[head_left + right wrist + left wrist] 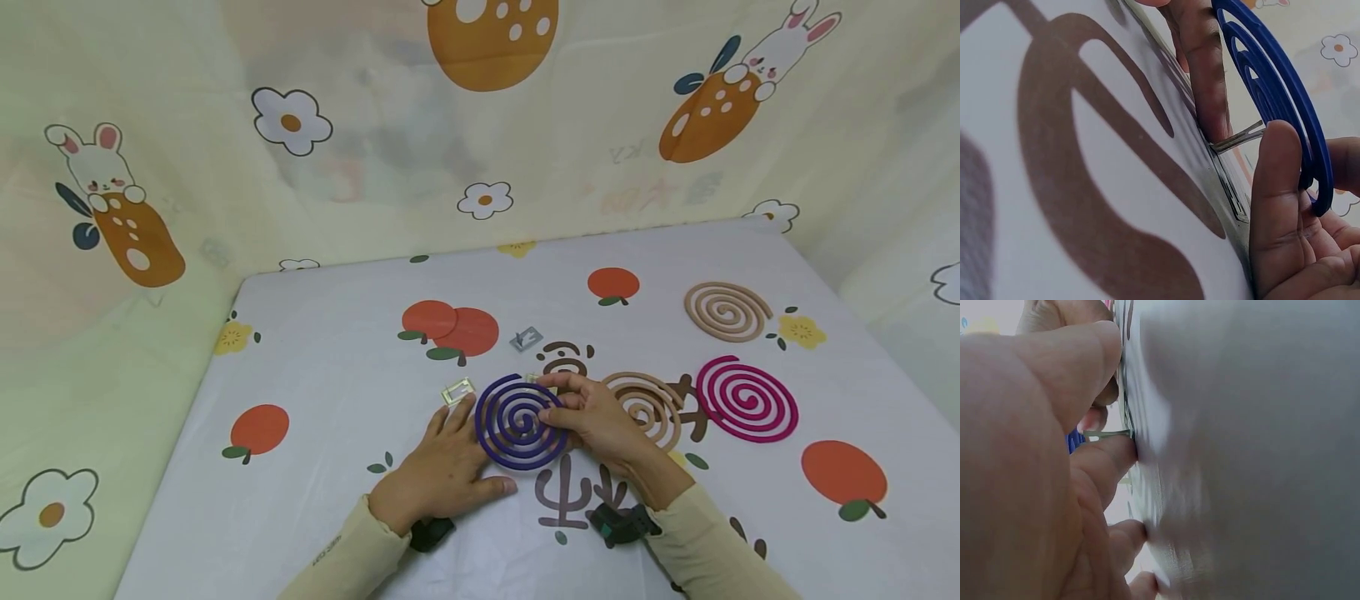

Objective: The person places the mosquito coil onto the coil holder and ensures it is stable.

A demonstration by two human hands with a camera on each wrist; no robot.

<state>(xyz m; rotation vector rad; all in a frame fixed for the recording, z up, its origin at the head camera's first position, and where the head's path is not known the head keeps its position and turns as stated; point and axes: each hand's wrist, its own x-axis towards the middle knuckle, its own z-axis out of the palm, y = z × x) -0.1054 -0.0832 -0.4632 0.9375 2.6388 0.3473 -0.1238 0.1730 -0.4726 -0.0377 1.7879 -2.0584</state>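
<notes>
My right hand (600,421) pinches a dark blue mosquito coil (527,423) between thumb and fingers, holding it above the table. Under the coil, a small metal coil stand (1232,187) lies on the cloth; its raised prong (1244,136) reaches the coil's middle in the right wrist view. Whether the prong is fitted into the coil I cannot tell. My left hand (450,471) rests on the table with its fingers extended, one fingertip touching the stand. The coil partly covers that hand in the head view.
Just beyond my left fingertips lies a gold stand (457,392), with a grey stand (527,338) farther back. To the right are a tan coil (641,414) beside my right wrist, a magenta coil (747,401) and another tan coil (726,312). A patterned curtain (390,167) closes off the back.
</notes>
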